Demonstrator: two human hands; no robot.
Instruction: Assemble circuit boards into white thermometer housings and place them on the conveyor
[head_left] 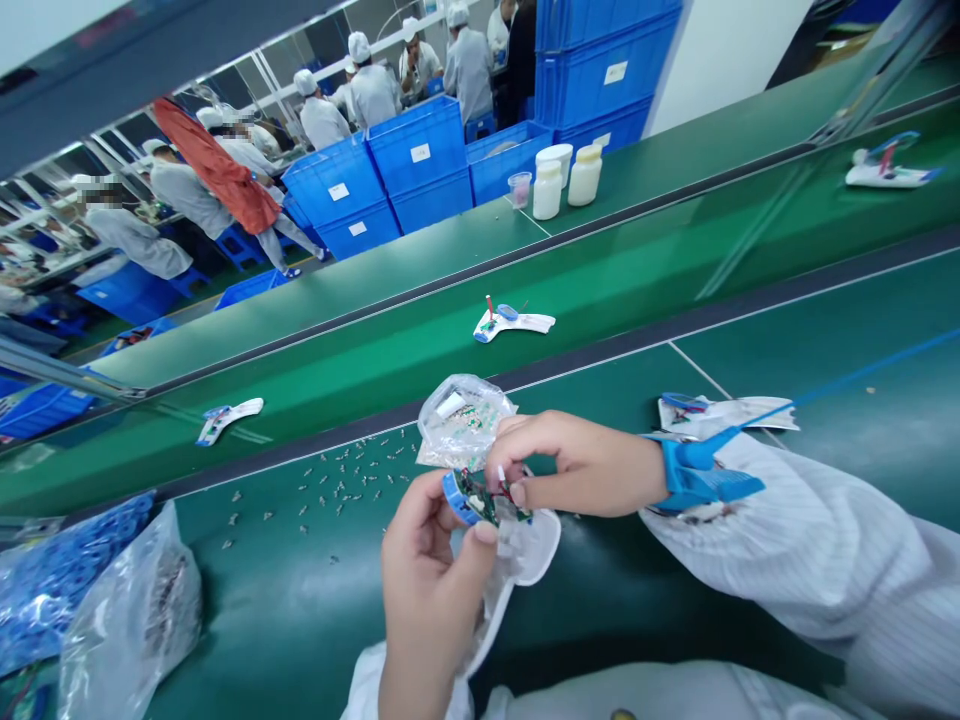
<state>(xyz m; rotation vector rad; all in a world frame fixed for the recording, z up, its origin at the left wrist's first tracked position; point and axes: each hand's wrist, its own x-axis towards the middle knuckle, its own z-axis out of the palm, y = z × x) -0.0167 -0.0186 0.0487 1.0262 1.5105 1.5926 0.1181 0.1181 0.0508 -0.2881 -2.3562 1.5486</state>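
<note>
My left hand is wrapped round a white plastic half-housing with a blue ring at one end and a green circuit board in it. The fingers of my right hand pinch together over the board, beside red wires and a small white part; what lies between the fingertips is hidden. A blue wrist strap with a cord circles my right wrist. Just behind my hands sits a clear plastic bag of small parts. Small metal pieces lie scattered left of it.
White housings with wires lie on the green conveyor belt; another housing rests by my right forearm. At left are blue packaging and a clear bag. White bottles and blue crates stand beyond; people work behind.
</note>
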